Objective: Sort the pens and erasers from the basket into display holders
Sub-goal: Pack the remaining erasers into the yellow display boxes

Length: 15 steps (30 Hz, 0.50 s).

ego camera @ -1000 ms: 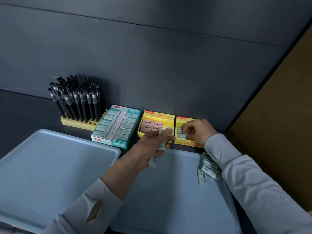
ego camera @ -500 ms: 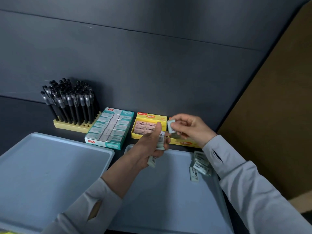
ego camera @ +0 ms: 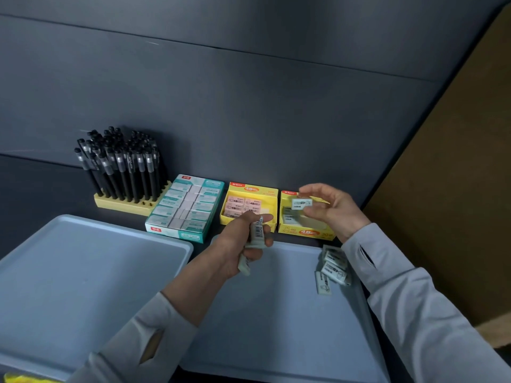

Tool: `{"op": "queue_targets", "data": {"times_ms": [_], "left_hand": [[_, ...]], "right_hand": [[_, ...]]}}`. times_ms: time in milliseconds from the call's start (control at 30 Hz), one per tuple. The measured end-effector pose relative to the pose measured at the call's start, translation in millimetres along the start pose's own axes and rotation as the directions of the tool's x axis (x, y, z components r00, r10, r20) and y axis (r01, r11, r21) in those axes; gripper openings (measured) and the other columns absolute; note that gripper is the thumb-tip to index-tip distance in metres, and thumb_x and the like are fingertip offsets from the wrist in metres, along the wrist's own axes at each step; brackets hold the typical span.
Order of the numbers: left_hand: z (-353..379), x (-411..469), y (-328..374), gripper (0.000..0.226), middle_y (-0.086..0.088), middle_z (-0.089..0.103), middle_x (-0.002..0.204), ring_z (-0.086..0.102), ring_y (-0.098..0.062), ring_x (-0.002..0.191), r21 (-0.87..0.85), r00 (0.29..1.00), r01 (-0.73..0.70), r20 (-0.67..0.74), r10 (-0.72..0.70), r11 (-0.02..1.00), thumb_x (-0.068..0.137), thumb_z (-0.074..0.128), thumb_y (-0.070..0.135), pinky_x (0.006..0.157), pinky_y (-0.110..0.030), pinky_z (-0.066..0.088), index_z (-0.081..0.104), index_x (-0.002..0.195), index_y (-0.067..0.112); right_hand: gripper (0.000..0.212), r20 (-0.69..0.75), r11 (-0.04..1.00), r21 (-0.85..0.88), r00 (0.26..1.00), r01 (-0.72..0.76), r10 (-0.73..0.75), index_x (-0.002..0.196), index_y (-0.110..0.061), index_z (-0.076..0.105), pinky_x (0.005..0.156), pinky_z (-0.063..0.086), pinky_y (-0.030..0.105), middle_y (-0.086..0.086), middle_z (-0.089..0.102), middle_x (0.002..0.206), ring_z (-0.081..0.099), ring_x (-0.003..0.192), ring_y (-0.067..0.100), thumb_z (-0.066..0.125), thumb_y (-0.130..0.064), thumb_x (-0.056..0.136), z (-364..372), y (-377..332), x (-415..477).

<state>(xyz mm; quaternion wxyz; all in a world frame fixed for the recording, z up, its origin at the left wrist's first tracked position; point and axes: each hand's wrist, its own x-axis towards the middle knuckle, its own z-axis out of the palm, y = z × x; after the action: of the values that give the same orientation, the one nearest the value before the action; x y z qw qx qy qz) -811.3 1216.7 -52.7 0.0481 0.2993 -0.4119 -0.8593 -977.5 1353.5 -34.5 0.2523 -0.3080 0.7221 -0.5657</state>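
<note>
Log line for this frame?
right hand pinches small white wrapped eraser over right yellow cardboard box | left hand grips more white erasers | loose erasers on pale blue tray

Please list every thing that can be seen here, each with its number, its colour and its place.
pens: many, black, upright in the pen holder
pen holder: one, yellow, back left by the wall
teal box: one, teal and white, right of the pen holder, full of erasers
middle box: one, yellow, holds pink erasers
right box: one, yellow, a few white erasers inside
left tray: one, light blue, front left
right tray: one, light blue, front right
loose erasers: about five, white, right side of the right tray
left grip: hand, holds held erasers, white
right grip: hand, pinches single eraser, white, above the right box
</note>
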Motion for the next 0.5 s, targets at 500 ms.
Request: {"op": "queue_targets", "data": {"times_ms": [500], "left_hand": [[-9.9, -2.6, -4.1, 0.017, -0.013, 0.069, 0.091, 0.054, -0.012, 0.053, 0.075, 0.999, -0.052, 0.002, 0.052, 0.996, 0.103, 0.039, 0.011, 0.032, -0.014, 0.023, 0.055, 0.107, 0.008]], "right_hand": [[0.019, -0.135, 0.868, -0.431, 0.969, -0.246, 0.208, 0.069, -0.023, 0.075, 0.089, 0.052, 0.027, -0.005, 0.074, 0.084, 0.067, 0.083, 0.011, 0.083, -0.007, 0.071, 11.6, 19.7, 28.4]]}}
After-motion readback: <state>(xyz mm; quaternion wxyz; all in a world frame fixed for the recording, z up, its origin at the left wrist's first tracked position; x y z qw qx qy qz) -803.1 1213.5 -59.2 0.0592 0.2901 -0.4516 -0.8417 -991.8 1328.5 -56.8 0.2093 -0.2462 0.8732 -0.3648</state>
